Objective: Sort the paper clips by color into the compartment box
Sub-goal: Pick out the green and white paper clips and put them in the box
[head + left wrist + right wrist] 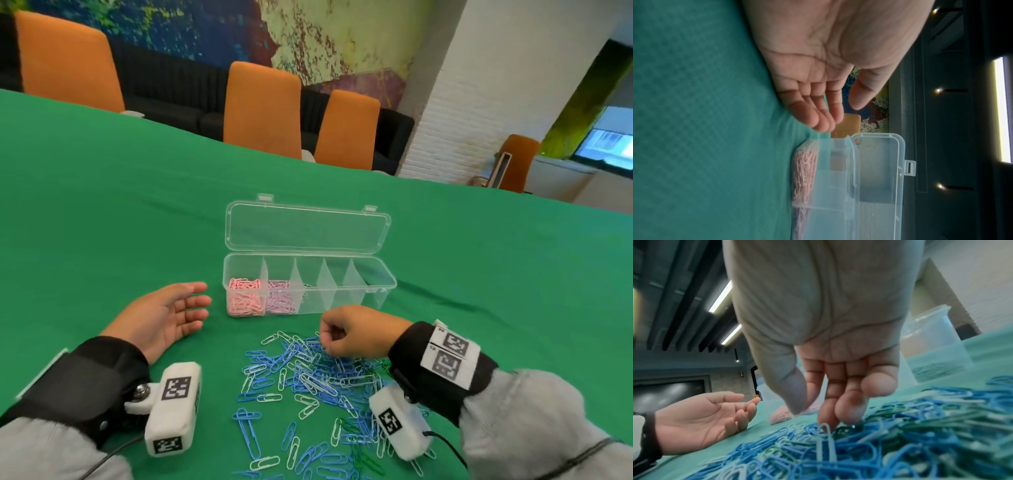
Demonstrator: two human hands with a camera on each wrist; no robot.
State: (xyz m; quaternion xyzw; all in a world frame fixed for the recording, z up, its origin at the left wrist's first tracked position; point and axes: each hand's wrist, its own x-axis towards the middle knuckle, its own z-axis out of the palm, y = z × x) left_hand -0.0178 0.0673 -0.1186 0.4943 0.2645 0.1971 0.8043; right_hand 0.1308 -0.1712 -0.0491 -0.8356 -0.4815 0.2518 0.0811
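Green cloth (pixel 102 205) covers the table, and on it stands the clear box (pixel 383 291), lid (pixel 308 229) thrown back. Its two leftmost compartments hold pink clips (pixel 244 298) and lilac clips (pixel 281 298); the next seems to hold only a few, the rest look bare. Near the box lies the pile (pixel 308 383) of blue, pale and green clips, unsorted. So two colours are done, by my reckoning, and a third is in hand.

The left hand (pixel 164 318) lies palm up beside the box, fingers relaxed, holding nothing. The right hand (pixel 356 334) hangs over the pile's far edge, fingers curled down, fingertips (pixel 830 418) touching the clips; whether one is pinched I cannot tell, the wrist view being blurred there.

The next move calls for picking one colour cleanly from the tangle and carrying it to a free compartment.
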